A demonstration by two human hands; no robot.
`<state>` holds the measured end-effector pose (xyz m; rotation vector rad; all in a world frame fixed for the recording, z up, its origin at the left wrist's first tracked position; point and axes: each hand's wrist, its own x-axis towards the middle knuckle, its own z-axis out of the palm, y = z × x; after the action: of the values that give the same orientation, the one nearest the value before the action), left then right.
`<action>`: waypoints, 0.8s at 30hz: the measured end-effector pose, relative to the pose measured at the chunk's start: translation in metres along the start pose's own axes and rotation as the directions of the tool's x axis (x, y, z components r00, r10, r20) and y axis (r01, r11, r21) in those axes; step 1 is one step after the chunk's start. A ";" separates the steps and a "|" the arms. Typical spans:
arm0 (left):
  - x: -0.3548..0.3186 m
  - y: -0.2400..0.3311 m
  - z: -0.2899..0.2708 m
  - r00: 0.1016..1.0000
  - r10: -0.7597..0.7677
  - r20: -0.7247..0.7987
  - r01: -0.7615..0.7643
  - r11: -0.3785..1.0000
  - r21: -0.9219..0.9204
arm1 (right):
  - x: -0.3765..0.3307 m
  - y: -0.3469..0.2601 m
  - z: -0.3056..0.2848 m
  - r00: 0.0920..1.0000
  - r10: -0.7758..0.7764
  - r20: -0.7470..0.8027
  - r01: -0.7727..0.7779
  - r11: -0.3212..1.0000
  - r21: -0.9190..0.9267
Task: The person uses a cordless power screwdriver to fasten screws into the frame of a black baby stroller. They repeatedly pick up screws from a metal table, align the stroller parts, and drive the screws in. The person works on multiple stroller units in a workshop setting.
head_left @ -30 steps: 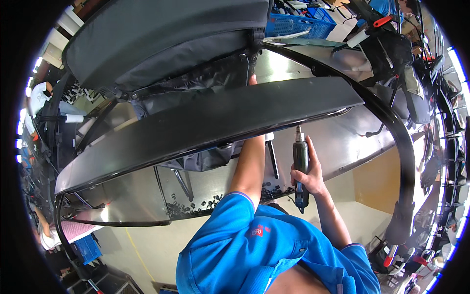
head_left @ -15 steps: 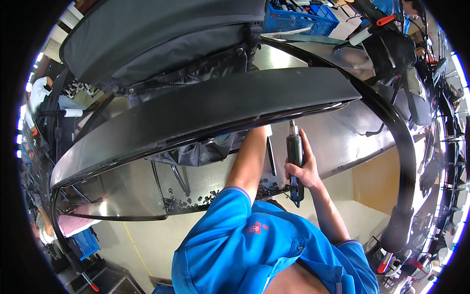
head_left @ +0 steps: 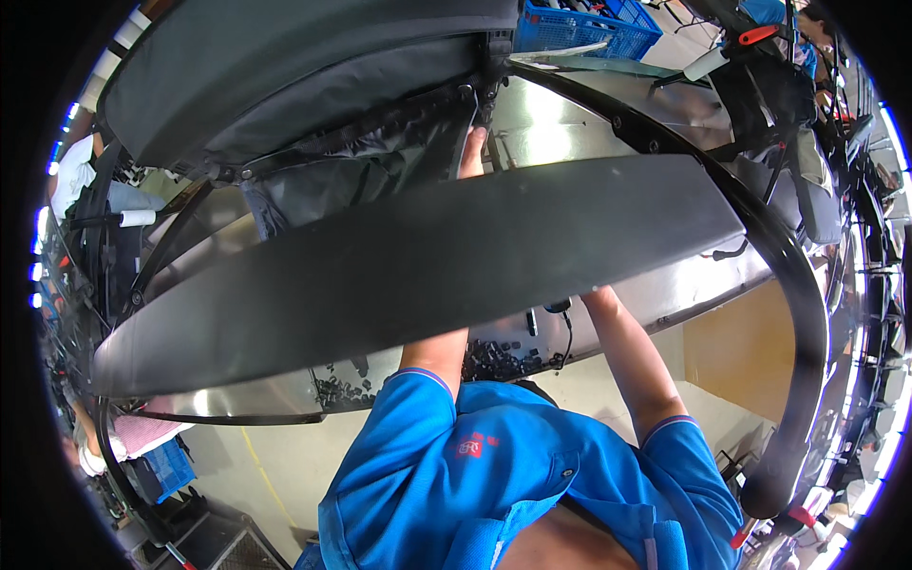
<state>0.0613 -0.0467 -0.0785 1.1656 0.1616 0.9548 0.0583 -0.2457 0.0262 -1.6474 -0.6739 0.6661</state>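
A long, curved black padded bar [head_left: 427, 242] spans the view in front of me and covers parts of both arms. Past its far edge my left hand [head_left: 472, 152] shows in part, fingers closed at the edge of a black fabric panel [head_left: 370, 171], beside a dark bracket. My right hand [head_left: 596, 296] is almost wholly under the bar's near edge; only the wrist end shows. Next to it the rear end of a black power screwdriver [head_left: 559, 306] sticks out, with a cord hanging from it. The screwdriver's tip is hidden.
A shiny metal table [head_left: 684, 280] lies under the frame, with many small black parts [head_left: 499, 361] along its near edge. A thick black tube [head_left: 793, 285] curves down at the right. A blue crate [head_left: 589, 28] stands at the back. Other people are at the edges.
The padded bar has tilted and come nearer, covering more of my arms. My right hand has moved up under it with the screwdriver. My left fingers now show beyond the bar.
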 end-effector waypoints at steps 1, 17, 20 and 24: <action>0.000 -0.002 0.000 1.000 0.000 0.000 0.000 1.000 0.013 | 0.004 -0.001 0.003 0.999 -0.051 -0.001 0.051 0.999 -0.017; 0.006 -0.018 0.000 0.991 0.064 -0.121 -0.042 0.983 0.176 | 0.042 0.046 0.015 0.995 -0.070 0.067 0.084 0.969 -0.233; 0.013 -0.029 0.000 0.981 0.085 -0.172 -0.049 0.978 0.204 | 0.049 0.039 0.017 0.997 0.023 0.073 -0.009 0.982 -0.189; 0.025 -0.053 -0.004 0.962 0.111 -0.249 -0.052 0.971 0.232 | 0.053 0.021 0.015 0.994 0.104 0.043 -0.091 0.967 -0.239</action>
<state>0.1040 -0.0295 -0.1153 1.2561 0.4455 1.1854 0.0843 -0.1995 -0.0003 -1.8980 -0.7379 0.7264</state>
